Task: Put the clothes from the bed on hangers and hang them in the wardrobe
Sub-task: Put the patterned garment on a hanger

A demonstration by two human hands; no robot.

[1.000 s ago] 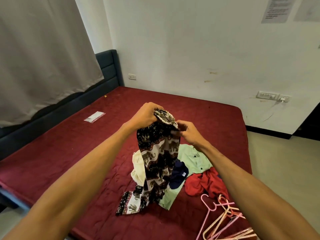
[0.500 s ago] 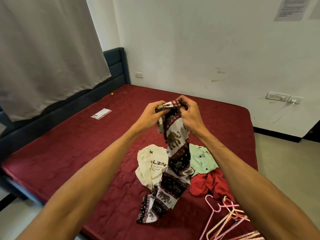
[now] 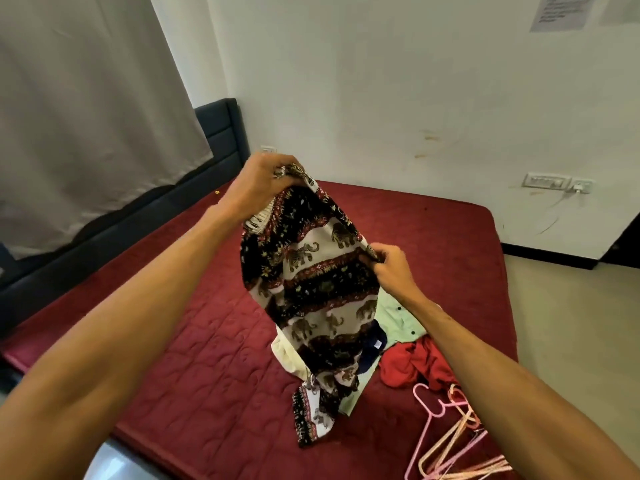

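From the head camera, the left hand (image 3: 262,183) is raised above the bed (image 3: 194,362), its fingers (image 3: 266,163) curled tight round the top edge of an elephant-print garment (image 3: 311,282). The right hand (image 3: 393,270) sits lower and to the right, pinching the garment's side edge. The garment hangs between them, and its lower end reaches the bed. Behind it lie a cream shirt (image 3: 285,355), a green shirt (image 3: 398,318), a dark blue garment (image 3: 372,346) and a red garment (image 3: 410,363). Pink hangers (image 3: 450,441) lie near the bed's corner.

Clothes pile (image 3: 410,363) on bed (image 3: 207,358); hangers (image 3: 450,441) right of pile; garment (image 3: 311,271) above pile; headboard (image 3: 221,133) left; wall (image 3: 381,81) behind.
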